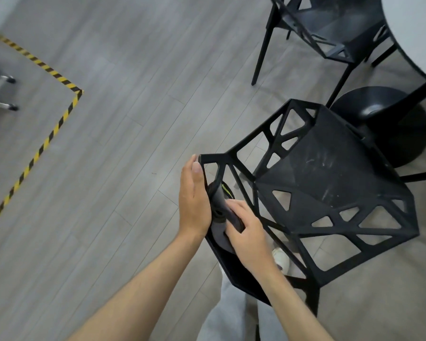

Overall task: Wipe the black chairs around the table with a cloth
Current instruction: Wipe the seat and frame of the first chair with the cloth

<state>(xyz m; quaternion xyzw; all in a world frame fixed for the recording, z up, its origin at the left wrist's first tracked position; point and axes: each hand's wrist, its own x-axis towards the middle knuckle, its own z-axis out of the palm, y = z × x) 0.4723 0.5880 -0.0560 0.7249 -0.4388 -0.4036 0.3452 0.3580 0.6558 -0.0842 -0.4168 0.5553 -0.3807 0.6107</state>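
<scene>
I stand over a black plastic chair with angular cut-out openings (330, 188), near a white round table (413, 28). My left hand (194, 200) lies flat, fingers straight, bracing the backrest's outer edge. My right hand (246, 230) presses a dark grey cloth (219, 205) against the backrest's inner face, fingers curled over it. I judge the backrest wipe underway; the smudged seat needs wiping next.

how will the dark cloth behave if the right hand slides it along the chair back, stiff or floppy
Probably floppy: the dark cloth bunches and folds over the near chair back edge under the right hand. It looks thin, so likely light. It may snag on the frame's cut-out openings, which the left hand steadies.
</scene>
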